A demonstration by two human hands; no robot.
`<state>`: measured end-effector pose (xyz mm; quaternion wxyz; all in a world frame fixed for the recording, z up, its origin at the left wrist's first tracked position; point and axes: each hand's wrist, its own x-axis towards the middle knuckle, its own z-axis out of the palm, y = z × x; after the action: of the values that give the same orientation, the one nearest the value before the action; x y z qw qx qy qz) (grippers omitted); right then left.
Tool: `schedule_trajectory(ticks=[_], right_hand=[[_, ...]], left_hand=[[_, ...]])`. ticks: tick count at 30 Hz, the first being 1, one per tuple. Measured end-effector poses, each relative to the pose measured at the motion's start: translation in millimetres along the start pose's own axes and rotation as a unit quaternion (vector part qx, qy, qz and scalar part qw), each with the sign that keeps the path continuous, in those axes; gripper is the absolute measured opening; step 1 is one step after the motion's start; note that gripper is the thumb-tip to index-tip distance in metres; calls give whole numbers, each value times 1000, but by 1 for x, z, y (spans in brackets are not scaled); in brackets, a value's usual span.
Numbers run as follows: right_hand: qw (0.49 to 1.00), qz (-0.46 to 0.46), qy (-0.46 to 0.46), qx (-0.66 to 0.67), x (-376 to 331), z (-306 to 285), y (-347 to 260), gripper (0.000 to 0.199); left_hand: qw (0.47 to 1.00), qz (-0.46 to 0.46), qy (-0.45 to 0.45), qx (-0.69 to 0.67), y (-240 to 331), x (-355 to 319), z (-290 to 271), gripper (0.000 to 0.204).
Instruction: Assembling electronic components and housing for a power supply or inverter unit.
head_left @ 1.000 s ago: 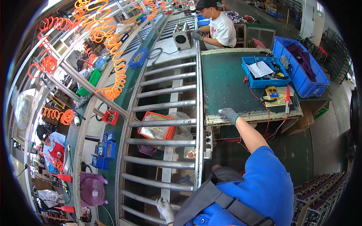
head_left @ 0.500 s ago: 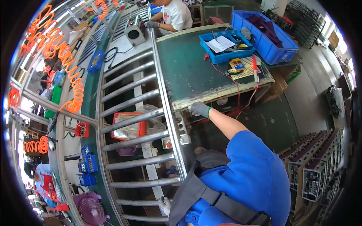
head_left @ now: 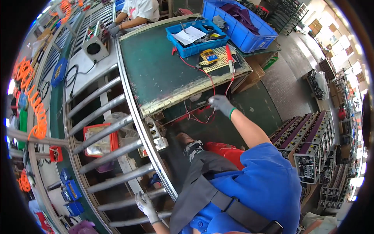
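Seemingly for balance, the gloved left hand (head_left: 146, 204) at seven o'clock rests open on a conveyor roller (head_left: 132, 177), while the right hand (head_left: 221, 104) curls loosely beside red wires (head_left: 212, 84) hanging off the table (head_left: 156, 74), grip unclear.

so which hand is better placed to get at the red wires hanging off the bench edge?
Right, likely. The right hand hovers beside the red wires below the bench edge. The left hand rests far off on the roller rails.
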<state>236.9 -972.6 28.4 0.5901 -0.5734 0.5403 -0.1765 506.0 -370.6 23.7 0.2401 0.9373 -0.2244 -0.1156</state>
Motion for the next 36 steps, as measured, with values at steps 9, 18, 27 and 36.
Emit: schedule_trajectory(ticks=[9, 18, 27, 36], right_hand=[[877, -27, 172, -448, 193, -58, -75, 42], [877, 30, 165, -449, 214, -39, -81, 24], [783, 86, 98, -608, 233, -47, -85, 19], [787, 116, 83, -601, 223, -64, -96, 26]], left_hand=[[982, 168, 24, 82, 174, 209, -20, 40], [927, 314, 121, 166, 361, 417, -67, 46], [911, 264, 177, 265, 410, 625, -59, 82], [930, 162, 105, 314, 442, 680, -29, 94]])
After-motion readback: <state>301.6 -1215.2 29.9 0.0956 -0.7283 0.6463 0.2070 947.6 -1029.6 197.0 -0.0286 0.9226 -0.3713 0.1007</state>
